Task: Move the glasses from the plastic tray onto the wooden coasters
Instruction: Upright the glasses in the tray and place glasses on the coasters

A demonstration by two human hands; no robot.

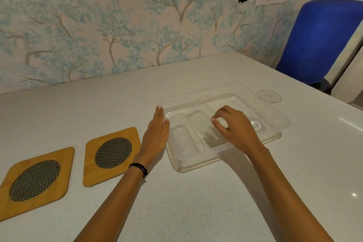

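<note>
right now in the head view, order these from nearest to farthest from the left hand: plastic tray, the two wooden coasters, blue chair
1. plastic tray, just right of the left hand, beside its fingers.
2. nearer wooden coaster, just left of the wrist.
3. far-left wooden coaster, at the table's left edge.
4. blue chair, far right, beyond the table.

Clear glasses lie sideways in the clear plastic tray, beside two bare wooden coasters.

The right hand covered the glass beneath it — whether the fingers gripped it could not be told. The clear glasses blurred into the plastic tray. The left coaster was cut off at the frame's edge — the blue chair too.
</note>
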